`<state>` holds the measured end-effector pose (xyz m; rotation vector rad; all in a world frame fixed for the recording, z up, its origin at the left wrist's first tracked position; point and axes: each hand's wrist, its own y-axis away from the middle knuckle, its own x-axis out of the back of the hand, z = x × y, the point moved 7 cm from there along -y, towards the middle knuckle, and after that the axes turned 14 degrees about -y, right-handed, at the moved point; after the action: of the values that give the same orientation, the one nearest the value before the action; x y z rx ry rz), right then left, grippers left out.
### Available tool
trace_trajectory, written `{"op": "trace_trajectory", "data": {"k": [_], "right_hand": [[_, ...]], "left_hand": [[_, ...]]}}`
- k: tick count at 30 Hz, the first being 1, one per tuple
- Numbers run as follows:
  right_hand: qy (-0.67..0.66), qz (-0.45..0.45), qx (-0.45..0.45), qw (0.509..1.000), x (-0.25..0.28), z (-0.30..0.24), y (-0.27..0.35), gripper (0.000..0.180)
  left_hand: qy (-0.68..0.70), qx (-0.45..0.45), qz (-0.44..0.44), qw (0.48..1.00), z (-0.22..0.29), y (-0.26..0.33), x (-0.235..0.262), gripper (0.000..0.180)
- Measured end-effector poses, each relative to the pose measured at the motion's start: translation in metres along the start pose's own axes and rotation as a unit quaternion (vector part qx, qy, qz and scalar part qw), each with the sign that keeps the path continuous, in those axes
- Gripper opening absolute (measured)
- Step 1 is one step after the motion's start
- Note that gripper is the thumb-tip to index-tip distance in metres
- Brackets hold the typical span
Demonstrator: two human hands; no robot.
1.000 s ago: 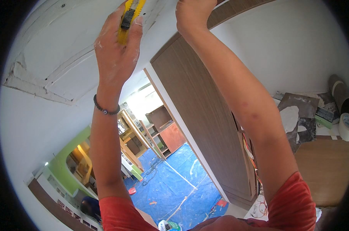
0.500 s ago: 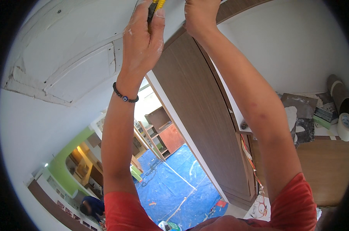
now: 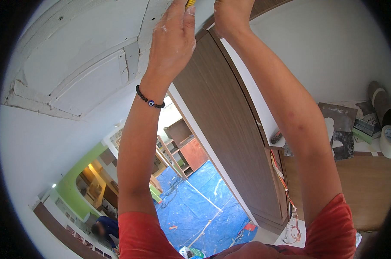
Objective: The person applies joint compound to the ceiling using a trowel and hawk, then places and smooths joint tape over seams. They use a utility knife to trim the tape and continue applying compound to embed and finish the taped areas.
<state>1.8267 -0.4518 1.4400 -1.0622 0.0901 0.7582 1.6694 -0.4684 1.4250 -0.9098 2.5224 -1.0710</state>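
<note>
Both my arms reach up toward the white ceiling [image 3: 87, 52]. My left hand [image 3: 174, 39], smudged with white and with a black bead bracelet [image 3: 151, 102] at the wrist, is closed around a tool with a ridged yellow handle [image 3: 190, 3]. Most of that tool is out of the picture, and its kind does not show. To its right my right hand [image 3: 232, 17] is raised near the top of a tall brown wood-grain panel [image 3: 230, 108]. The upper edge of the picture cuts off its fingers.
White moulding with open seams [image 3: 44, 99] runs along the ceiling at left. A shelf at right carries scrapers [image 3: 343, 144], a green-and-grey box [image 3: 363, 129] and rolls [image 3: 387, 142]. Wires [image 3: 281, 177] hang below it. Blue sheeting [image 3: 199, 211] covers the floor; another person [image 3: 104, 228] is at lower left.
My left hand has shifted right and slightly up, so less of the yellow-handled tool shows. My right hand has moved a little to the right.
</note>
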Motion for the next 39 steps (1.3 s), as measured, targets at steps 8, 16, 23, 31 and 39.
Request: {"op": "trace_trajectory", "data": {"k": [8,16,23,31,39], "right_hand": [[0.04,0.02,0.016,0.999,0.003,-0.005,0.0,0.021],[0.118,0.029,0.016,0.992,0.0,-0.012,0.003,0.024],[0.077,0.034,0.034,0.996,-0.001,-0.006,0.002,0.022],[0.096,0.038,0.035,0.994,-0.002,-0.004,0.003,0.02],[0.059,0.02,0.056,0.996,-0.003,0.002,0.0,0.016]], "left_hand": [[-0.02,0.012,-0.003,1.0,-0.006,-0.001,-0.012,0.043],[-0.033,-0.002,0.011,0.999,-0.01,-0.004,-0.012,0.042],[-0.038,-0.013,0.022,0.999,-0.009,-0.006,-0.009,0.041],[-0.049,0.001,0.016,0.999,-0.007,-0.007,-0.007,0.04],[-0.028,0.046,-0.017,0.998,-0.014,-0.004,-0.008,0.037]]}}
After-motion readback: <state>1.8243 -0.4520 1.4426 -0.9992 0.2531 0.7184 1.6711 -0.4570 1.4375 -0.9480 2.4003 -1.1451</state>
